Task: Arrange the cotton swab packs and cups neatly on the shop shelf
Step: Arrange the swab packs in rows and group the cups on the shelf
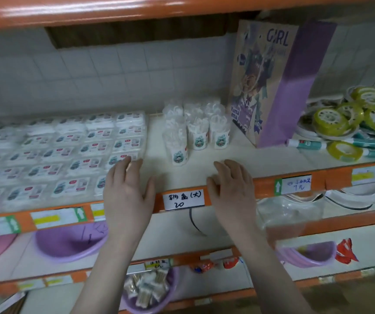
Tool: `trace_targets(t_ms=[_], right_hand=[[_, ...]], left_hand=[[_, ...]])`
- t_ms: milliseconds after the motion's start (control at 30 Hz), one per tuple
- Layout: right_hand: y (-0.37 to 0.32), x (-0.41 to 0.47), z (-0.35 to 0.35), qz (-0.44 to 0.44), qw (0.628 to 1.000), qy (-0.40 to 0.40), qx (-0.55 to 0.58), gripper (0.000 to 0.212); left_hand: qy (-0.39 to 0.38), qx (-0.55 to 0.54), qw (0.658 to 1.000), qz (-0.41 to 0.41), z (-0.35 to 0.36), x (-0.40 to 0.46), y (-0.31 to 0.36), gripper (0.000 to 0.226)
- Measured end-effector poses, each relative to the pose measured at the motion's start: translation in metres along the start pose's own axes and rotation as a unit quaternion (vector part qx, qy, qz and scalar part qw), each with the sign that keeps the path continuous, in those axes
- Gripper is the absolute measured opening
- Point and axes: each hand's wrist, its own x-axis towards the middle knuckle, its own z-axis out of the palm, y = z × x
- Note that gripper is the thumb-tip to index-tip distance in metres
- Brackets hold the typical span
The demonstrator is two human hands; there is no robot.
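Left hand [127,191] flat, fingers straight, holds nothing; fingertips touch near corner of cotton swab packs [73,155]. Right hand [232,189] also spread and empty, over front edge of shelf [204,164].

Packs lie in flat rows left of left fingers. Cups [195,130] stand in cluster beyond and between both hands, apart from fingers.

Packs probably light, soft film wrap, slippery: better push by edge with flat fingers, or pinch short sides. Cups probably light, thin, easy to tip and crush: take low around body, gently, not at swab tops.

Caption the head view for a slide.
Open hands hover between cotton swab packs and cups.
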Motion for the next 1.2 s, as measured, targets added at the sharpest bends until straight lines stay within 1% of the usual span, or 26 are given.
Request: trace_targets(t_ms=[100, 200, 433, 633, 833, 900, 1033, 1200], right_hand=[[-0.017, -0.004, 0.003, -0.016, 1.000, -0.010, 0.024, 0.041], [-0.040, -0.007, 0.003, -0.037, 0.998, -0.018, 0.037, 0.044], [-0.119, -0.015, 0.012, -0.106, 0.993, 0.014, 0.060, 0.041], [-0.217, -0.048, 0.032, -0.155, 0.984, 0.006, 0.084, 0.044], [-0.342, -0.101, 0.059, -0.190, 0.975, -0.011, 0.117, 0.049], [-0.381, -0.116, 0.068, -0.195, 0.973, -0.009, 0.126, 0.049], [-0.454, -0.133, 0.087, -0.218, 0.965, -0.012, 0.144, 0.043], [-0.531, -0.139, 0.118, -0.258, 0.950, -0.023, 0.173, 0.041]], left_hand=[[-0.005, 0.015, 1.000, -0.021, -0.014, -0.007, -0.012, 0.049], [0.011, 0.033, 0.998, -0.050, -0.033, -0.012, -0.028, 0.049], [0.035, 0.067, 0.993, -0.093, -0.086, -0.027, -0.086, 0.046], [0.052, 0.098, 0.986, -0.126, -0.151, -0.061, -0.163, 0.048], [0.062, 0.134, 0.974, -0.172, -0.235, -0.107, -0.274, 0.055], [0.061, 0.156, 0.968, -0.186, -0.261, -0.121, -0.306, 0.054], [0.069, 0.182, 0.956, -0.221, -0.302, -0.140, -0.365, 0.047], [0.084, 0.201, 0.944, -0.248, -0.334, -0.142, -0.433, 0.054]])
